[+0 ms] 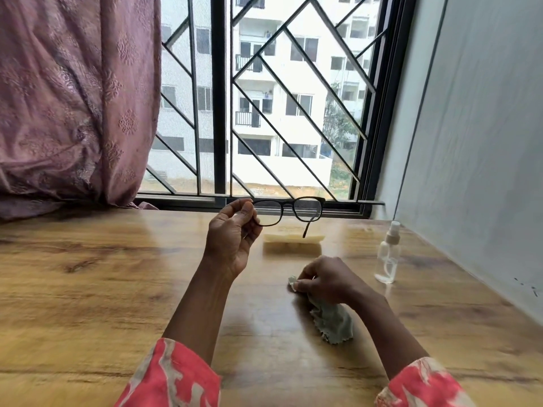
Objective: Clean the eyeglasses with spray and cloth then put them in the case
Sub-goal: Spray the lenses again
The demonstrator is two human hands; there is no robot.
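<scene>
A: Left hand pinches eyeglasses by one end, frame jutting past fingertips, above table. Right hand grips cloth, which trails behind the knuckles.

B: Risk? Thin pinch w/ far temple dangling; glasses could twist, drop. Case just beyond fingertips, spray bottle right of right hand.

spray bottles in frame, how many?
1: the spray bottle stands upright on the table, to the right of the right hand, near the wall. None seem hidden.

Wooden table bears a spray bottle, crumpled cloth, and, perhaps, a pale case.
</scene>
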